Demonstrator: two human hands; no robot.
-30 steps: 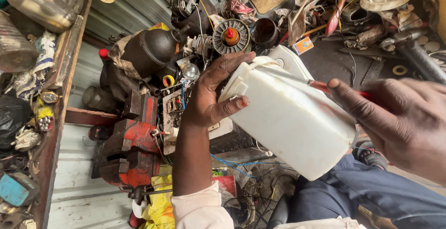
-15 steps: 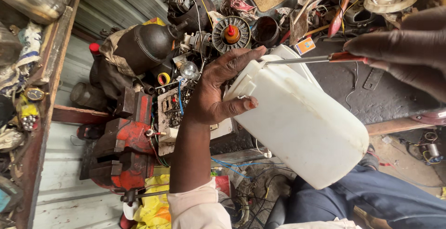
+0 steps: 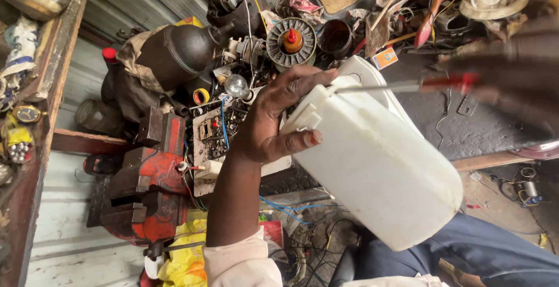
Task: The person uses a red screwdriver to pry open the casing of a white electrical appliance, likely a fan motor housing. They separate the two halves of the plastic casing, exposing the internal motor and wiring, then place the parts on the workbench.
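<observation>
Since half a second ago, the screwdriver (image 3: 407, 85) has come lower across the top of the white plastic case (image 3: 378, 159), and my right hand (image 3: 512, 71) has slid in from the upper right, blurred with motion. One second ago that hand lay flat against the right side of the case; now it is off it.

From the head camera, my left hand (image 3: 276, 118) holds the white case by its upper left corner: thumb pressed along the near face, fingers (image 3: 308, 77) curled over the top edge, wrapped firmly around the plastic. The case is tilted, its upper end near the cluttered bench (image 3: 466, 129) and its lower end over my lap, above the blue trousers (image 3: 466, 252). My right hand grips the red handle of the screwdriver, fingers closed round it, though the blur hides how exactly they sit. The metal shaft runs leftwards and its tip meets the top left corner of the case, just beside my left fingertips.

Left of my forearm stands a red vise (image 3: 151, 182), with a circuit board (image 3: 218, 129) between it and my wrist. A small light bulb (image 3: 236, 86) lies just above the board, and a round finned part with a red centre (image 3: 291, 41) sits behind my fingers.
</observation>
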